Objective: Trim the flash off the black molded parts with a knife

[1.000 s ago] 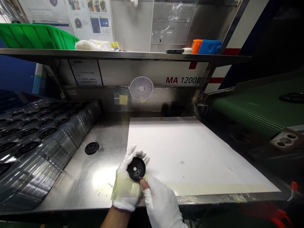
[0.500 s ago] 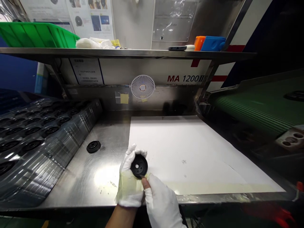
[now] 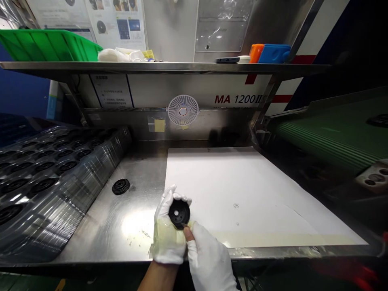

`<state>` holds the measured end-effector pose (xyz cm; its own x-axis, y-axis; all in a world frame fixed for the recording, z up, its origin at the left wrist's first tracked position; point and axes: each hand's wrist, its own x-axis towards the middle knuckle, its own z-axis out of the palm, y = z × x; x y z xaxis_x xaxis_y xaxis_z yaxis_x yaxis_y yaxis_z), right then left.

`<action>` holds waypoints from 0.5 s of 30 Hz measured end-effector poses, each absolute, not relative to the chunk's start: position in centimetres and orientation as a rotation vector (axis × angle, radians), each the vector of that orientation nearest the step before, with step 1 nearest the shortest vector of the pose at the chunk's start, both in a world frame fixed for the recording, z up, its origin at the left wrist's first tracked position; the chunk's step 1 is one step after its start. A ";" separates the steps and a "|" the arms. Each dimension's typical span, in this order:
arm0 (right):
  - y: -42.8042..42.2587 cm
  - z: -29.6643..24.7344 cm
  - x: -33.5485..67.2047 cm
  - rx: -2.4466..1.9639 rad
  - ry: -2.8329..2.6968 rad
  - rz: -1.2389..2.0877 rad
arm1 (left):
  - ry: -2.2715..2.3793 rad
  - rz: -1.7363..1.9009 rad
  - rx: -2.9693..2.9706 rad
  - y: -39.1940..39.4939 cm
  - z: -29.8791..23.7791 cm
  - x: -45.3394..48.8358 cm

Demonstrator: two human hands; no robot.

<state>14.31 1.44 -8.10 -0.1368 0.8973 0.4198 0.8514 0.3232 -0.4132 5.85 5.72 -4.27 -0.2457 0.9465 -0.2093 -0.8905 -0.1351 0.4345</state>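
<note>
My left hand (image 3: 169, 238), in a white glove with a yellowish palm, is closed around a round black plastic part (image 3: 179, 213). The part's hollow face, with a hole near its middle, is turned towards me. My right hand (image 3: 209, 254), also gloved but with a bare thumb tip, is closed at the part's lower rim. From its pinch a small thin blade (image 3: 184, 225) pokes out against that rim; the rest of it is hidden. Left of my hands, a similar black ringed part (image 3: 121, 186) lies on the steel table (image 3: 103, 226).
Stacked clear plastic trays (image 3: 87, 190) with several black parts stand at left. White paper (image 3: 242, 182) covers the table's right side. A fan (image 3: 183, 110) is at the back below a shelf (image 3: 169, 68) bearing a green bin (image 3: 51, 45). A green conveyor (image 3: 339, 129) runs at right.
Both hands and the black part shift very slightly right in view, along with the whole scene. The part is tilted a little differently; the grip of both hands stays the same.
</note>
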 end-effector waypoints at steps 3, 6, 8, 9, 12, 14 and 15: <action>1.5 -8.0 14.3 -1.518 -1.999 0.099 | 0.604 1.691 0.174 5.4 -4.2 5.3; 1.8 -8.0 15.1 -1.504 -1.999 0.100 | 0.580 1.495 0.191 5.0 -4.2 4.6; 2.0 -8.0 15.6 -1.508 -1.989 0.111 | 0.532 1.478 0.198 4.9 -4.4 4.5; 2.0 -8.0 15.7 -1.520 -1.982 0.118 | 0.518 1.508 0.201 4.9 -4.4 4.7; 1.6 -8.1 15.4 -1.549 -1.974 0.115 | 0.545 1.621 0.171 5.1 -4.4 5.4; 1.3 -8.1 14.8 -1.547 -1.974 0.098 | 0.576 1.686 0.157 5.3 -4.3 5.9; 1.1 -8.1 14.6 -1.539 -1.973 0.092 | 0.580 1.709 0.155 5.4 -4.2 6.0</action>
